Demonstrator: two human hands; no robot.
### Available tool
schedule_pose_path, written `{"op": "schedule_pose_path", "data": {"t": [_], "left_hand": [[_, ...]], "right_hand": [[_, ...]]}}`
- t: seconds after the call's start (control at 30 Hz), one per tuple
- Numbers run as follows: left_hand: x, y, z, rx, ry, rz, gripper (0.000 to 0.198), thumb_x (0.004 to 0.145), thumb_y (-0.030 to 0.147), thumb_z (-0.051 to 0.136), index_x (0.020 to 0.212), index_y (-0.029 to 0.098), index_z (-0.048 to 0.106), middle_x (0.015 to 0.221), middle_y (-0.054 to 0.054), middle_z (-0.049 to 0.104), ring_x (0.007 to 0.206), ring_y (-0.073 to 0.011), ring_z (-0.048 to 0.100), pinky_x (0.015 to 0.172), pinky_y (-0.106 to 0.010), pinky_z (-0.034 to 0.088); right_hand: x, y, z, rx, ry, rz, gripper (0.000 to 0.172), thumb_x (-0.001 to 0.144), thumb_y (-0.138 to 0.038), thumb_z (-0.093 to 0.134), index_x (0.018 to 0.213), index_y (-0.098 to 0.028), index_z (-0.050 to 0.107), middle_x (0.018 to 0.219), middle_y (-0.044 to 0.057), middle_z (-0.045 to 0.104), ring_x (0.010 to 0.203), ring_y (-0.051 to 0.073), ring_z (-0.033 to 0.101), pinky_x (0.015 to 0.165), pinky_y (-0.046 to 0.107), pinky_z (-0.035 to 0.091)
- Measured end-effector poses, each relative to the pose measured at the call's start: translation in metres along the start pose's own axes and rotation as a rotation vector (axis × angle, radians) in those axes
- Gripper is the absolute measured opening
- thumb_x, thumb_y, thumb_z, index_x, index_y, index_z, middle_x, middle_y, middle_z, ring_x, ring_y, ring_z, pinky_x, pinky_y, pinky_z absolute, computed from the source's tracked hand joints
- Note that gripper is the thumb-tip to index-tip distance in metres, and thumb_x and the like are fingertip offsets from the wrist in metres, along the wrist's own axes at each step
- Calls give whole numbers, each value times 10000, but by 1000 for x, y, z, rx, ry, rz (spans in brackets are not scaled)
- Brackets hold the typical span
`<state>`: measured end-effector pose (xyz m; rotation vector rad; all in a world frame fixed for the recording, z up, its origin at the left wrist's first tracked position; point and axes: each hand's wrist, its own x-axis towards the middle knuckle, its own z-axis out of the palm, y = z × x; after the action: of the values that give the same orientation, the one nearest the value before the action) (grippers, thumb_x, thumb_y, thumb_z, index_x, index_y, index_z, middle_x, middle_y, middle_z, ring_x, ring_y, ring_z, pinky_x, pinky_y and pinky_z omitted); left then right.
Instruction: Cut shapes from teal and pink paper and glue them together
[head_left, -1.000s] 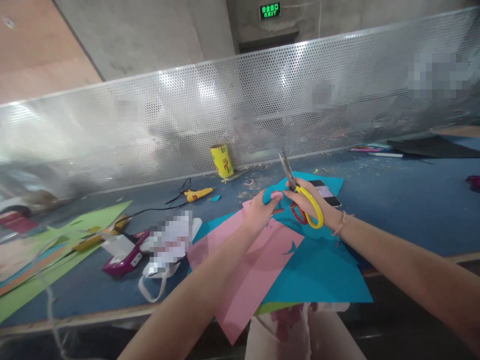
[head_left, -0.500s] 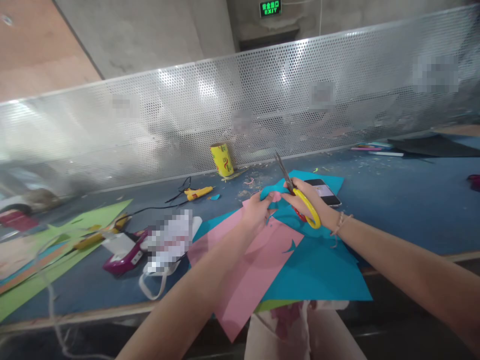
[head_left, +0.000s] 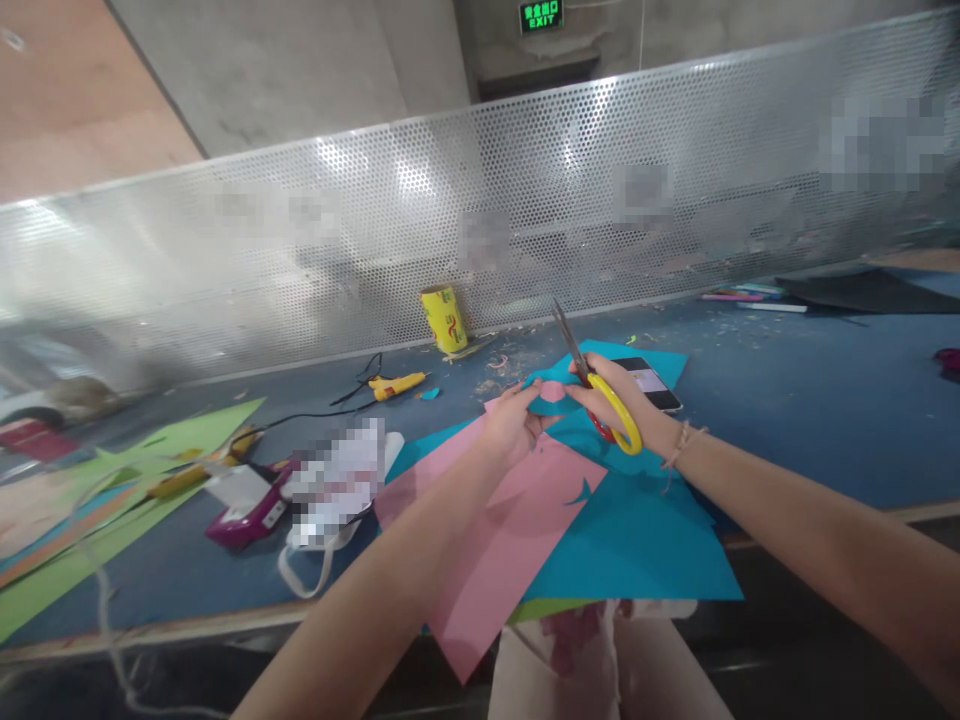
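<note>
My left hand (head_left: 514, 424) is closed on a small blue paper piece (head_left: 553, 406) with a pink paper piece (head_left: 553, 391) lying against it. In my right hand (head_left: 613, 390) is a pair of scissors (head_left: 616, 412) with yellow and red handles, blades pointing up and away. The fingertips of that hand also reach the edge of the paper pieces. Beneath both hands lie a pink sheet (head_left: 517, 540) and larger blue sheets (head_left: 645, 545). A blue scrap (head_left: 579, 492) rests on the pink sheet. A phone (head_left: 654, 384) lies behind my right hand.
Left of the sheets are a white pouch-like item (head_left: 341, 490), a purple power strip (head_left: 244, 520) and green paper (head_left: 67, 560). Farther back lie a yellow glue gun (head_left: 397, 386) and a yellow can (head_left: 444, 322) by the perforated metal screen (head_left: 360, 240). Markers (head_left: 772, 307) and black paper (head_left: 870, 291) lie right.
The paper pieces have turned in my fingers, so more of the pink piece shows against the blue. My hands and the scissors have barely moved.
</note>
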<state>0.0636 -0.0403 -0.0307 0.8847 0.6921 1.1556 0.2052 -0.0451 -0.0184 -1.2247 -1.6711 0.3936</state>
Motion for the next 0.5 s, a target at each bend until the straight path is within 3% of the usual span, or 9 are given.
{"op": "schedule_pose_path", "data": {"t": [0.1, 0.33, 0.5], "left_hand": [[-1, 1, -1, -11, 22, -12, 77, 693, 182, 611, 742, 125, 592, 709, -53, 651, 682, -162, 624, 721, -353, 522], [-3, 3, 1, 85, -78, 19, 146, 672, 172, 638, 809, 126, 617, 797, -73, 675, 752, -181, 640, 733, -342, 525], [0, 2, 0, 157, -100, 58, 185, 640, 195, 687, 802, 131, 624, 783, -61, 672, 742, -176, 635, 731, -342, 525]], "right_hand": [[1, 2, 1, 6, -5, -14, 119, 641, -222, 540, 719, -202, 451, 709, 16, 562, 656, 172, 534, 613, 298, 425], [2, 9, 1, 27, -16, -74, 122, 645, -205, 538, 737, -198, 457, 717, 11, 558, 654, 166, 527, 614, 296, 423], [1, 1, -1, 11, -26, -11, 137, 621, -190, 551, 712, -194, 449, 708, 11, 548, 646, 161, 518, 605, 289, 412]]}}
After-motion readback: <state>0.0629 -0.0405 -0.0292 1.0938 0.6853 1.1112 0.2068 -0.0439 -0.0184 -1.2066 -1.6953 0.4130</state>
